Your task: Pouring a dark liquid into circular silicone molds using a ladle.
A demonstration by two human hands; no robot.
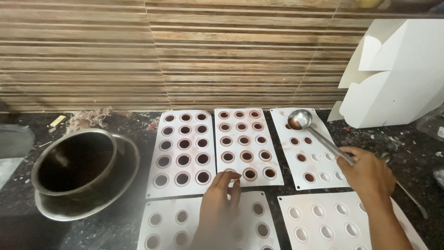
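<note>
My right hand (367, 173) is closed around the long handle of a steel ladle (299, 119), its bowl hanging over the far end of the right-hand white silicone mould (309, 150), where several cavities hold dark brown liquid and others are still pale and empty. My left hand (221, 199) holds nothing; its fingers are bunched close together, tips resting at the near edge of the middle mould (246, 146), just by one of its filled cavities.

To do this well, I think I should keep the ladle bowl low and level over one cavity at a time, tip it slowly so only a thin stream falls, and stop short of the rim. My left fingers can pin the soft sheet so it does not shift or buckle, but they should stay off the wet wells.

The left mould (183, 147) looks full. Two more moulds lie nearer me, the one under my left wrist (162, 222) and the one at the right (333, 217), both seemingly empty. A steel pot (76, 164) with dark contents sits tilted in a wider steel bowl (125, 180) at my left.

The worktop (129, 122) is dark speckled stone, littered with crumbs and shreds along the back. Behind it runs a wall of brown striped tiles (231, 51), and a folded white cardboard box (393, 74) stands at the right.
</note>
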